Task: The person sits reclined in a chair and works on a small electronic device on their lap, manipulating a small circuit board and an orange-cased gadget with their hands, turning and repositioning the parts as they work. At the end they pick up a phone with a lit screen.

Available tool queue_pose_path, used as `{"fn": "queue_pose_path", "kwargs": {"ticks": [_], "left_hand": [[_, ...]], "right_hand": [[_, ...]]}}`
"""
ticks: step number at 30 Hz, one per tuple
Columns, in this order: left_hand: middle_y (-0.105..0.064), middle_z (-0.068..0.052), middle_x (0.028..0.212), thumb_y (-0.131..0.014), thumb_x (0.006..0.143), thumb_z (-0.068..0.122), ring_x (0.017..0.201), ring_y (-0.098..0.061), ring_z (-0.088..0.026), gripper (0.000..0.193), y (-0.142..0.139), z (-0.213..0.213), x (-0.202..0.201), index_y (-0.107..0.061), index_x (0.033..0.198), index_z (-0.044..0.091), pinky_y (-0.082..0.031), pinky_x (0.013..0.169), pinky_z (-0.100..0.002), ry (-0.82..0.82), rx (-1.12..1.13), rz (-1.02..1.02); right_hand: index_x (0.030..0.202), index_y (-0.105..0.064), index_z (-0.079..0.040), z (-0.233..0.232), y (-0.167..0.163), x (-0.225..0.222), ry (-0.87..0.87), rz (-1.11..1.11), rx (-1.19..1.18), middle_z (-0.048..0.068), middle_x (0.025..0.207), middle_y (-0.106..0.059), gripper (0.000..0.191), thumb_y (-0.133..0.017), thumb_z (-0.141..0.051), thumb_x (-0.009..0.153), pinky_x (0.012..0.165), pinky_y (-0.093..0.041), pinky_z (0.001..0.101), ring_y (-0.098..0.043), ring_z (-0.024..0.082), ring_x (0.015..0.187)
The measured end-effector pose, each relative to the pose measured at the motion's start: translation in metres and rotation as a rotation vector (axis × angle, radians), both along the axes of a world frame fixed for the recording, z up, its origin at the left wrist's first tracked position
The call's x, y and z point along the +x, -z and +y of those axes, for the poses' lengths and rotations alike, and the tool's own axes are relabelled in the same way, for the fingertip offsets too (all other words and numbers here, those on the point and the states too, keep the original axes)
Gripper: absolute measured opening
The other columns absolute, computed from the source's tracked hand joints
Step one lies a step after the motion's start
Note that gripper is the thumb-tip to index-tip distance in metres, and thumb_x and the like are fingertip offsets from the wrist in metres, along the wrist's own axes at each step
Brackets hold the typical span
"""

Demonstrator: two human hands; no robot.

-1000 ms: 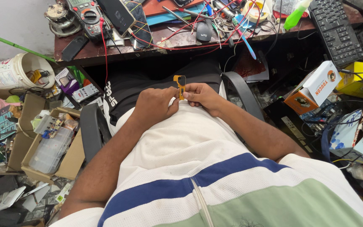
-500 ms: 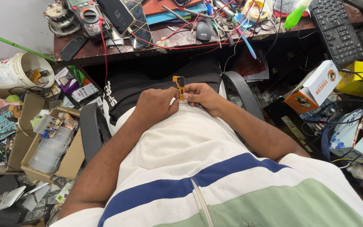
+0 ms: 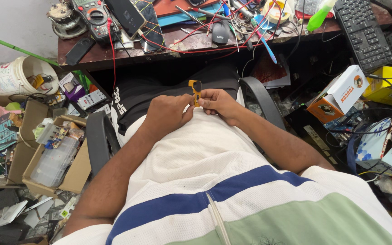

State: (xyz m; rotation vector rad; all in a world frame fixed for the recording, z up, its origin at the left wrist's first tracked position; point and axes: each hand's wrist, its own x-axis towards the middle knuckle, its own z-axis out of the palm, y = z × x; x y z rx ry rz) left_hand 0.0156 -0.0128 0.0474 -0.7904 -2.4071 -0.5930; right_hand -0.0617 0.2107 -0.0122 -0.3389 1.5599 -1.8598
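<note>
A small yellow part (image 3: pixel 195 91) sits between the two hands, low over the person's lap and just in front of the white shirt. The left hand (image 3: pixel 168 113) is curled loosely with its thumb and fingertips meeting the part's lower end from the left side. The right hand (image 3: pixel 220 102) pinches the same lower end from the right, so both hands are closed on it and touch each other around it.

The part is a short, narrow strip, yellow-orange, with a dark window or recess near its upper end. Finer detail is too small to tell.

Its long axis runs nearly straight up in the view, away from the body toward the bench (image 3: pixel 191 43). The upper end sticks free above the fingers, over the dark cloth (image 3: pixel 146 93) on the lap; the lower end is hidden in the grip.
</note>
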Motion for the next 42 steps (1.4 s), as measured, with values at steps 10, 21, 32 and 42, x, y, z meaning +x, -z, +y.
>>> {"fn": "queue_pose_path", "kwargs": {"ticks": [10, 21, 32, 42], "left_hand": [[-0.065, -0.004, 0.063, -0.070, 0.093, 0.019, 0.054, -0.064, -0.022, 0.010, -0.004, 0.001, 0.003, -0.074, 0.098, 0.011, -0.049, 0.056, -0.038, -0.008, 0.008, 0.021], [-0.059, 0.000, 0.059, -0.073, 0.089, 0.016, 0.052, -0.060, -0.017, 0.009, -0.002, 0.001, 0.002, -0.076, 0.096, 0.013, -0.046, 0.054, -0.035, -0.006, -0.080, 0.169], [-0.058, 0.001, 0.060, -0.074, 0.090, 0.019, 0.054, -0.059, -0.016, 0.011, -0.002, 0.001, 0.006, -0.075, 0.098, 0.011, -0.045, 0.055, -0.034, -0.021, -0.153, 0.186], [-0.058, 0.001, 0.060, -0.073, 0.092, 0.018, 0.055, -0.061, -0.016, 0.013, 0.004, 0.002, 0.003, -0.067, 0.083, 0.012, -0.045, 0.056, -0.035, -0.011, -0.212, 0.116]], "right_hand": [[0.117, -0.070, -0.004, -0.001, -0.002, 0.002, -0.019, 0.003, -0.035, -0.001, 0.100, -0.072, 0.032, -0.075, -0.026, 0.094, 0.062, -0.044, 0.0172, -0.053, 0.002, 0.069], [0.117, -0.070, -0.003, 0.000, 0.004, 0.000, -0.017, -0.013, -0.052, -0.001, 0.096, -0.071, 0.031, -0.077, -0.023, 0.094, 0.062, -0.045, 0.0176, -0.054, 0.003, 0.070], [0.118, -0.072, -0.002, -0.001, -0.001, 0.002, -0.015, -0.037, -0.028, -0.001, 0.096, -0.072, 0.032, -0.076, -0.022, 0.093, 0.064, -0.047, 0.0177, -0.053, 0.003, 0.069], [0.118, -0.072, -0.003, 0.000, 0.010, -0.001, -0.039, -0.027, -0.027, -0.001, 0.098, -0.073, 0.032, -0.078, -0.020, 0.092, 0.065, -0.047, 0.0170, -0.054, 0.003, 0.071]]}}
